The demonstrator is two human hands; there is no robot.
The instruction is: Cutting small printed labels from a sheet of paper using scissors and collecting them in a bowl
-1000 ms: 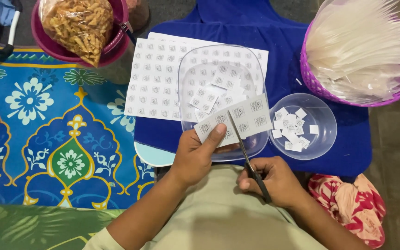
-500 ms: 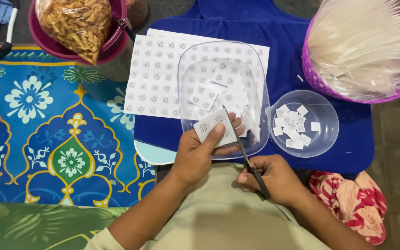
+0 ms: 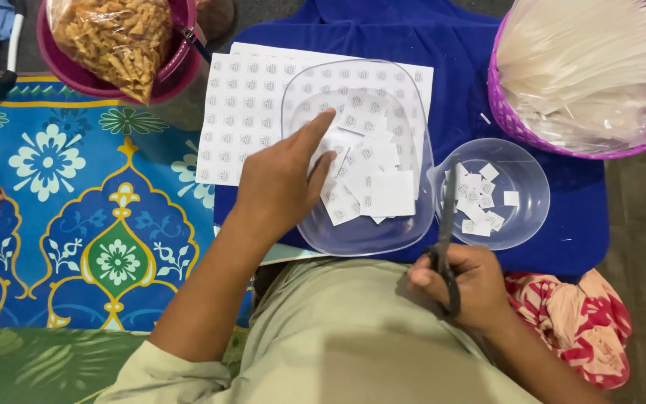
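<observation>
Blue cloth [image 3: 562, 224] underlies everything; my right hand [image 3: 461, 288] clamps scissors [image 3: 446, 224], blades pointing far, upright long axis, while my left hand [image 3: 282, 176], fingers apart, reaches into the clear tray [image 3: 360, 232] of paper squares [image 3: 371, 161].

A cloth [image 3: 562, 217] lies spread on the floor, with a rug [image 3: 76, 224] to its left. On the cloth lies a sheet of labels [image 3: 241, 120], and a large tub [image 3: 360, 224] sits on the sheet's right part, with cut paper pieces [image 3: 383, 194] inside. The left hand [image 3: 282, 179] reaches over the tub's left rim. Just right of the tub stands a small bowl [image 3: 525, 187] holding small slips [image 3: 476, 202]. The right hand [image 3: 461, 288], nearer the person, holds scissors [image 3: 446, 239] pointing up between tub and bowl. A basket [image 3: 514, 123] of sheets stands far right; a bowl of snacks [image 3: 181, 67] far left.
</observation>
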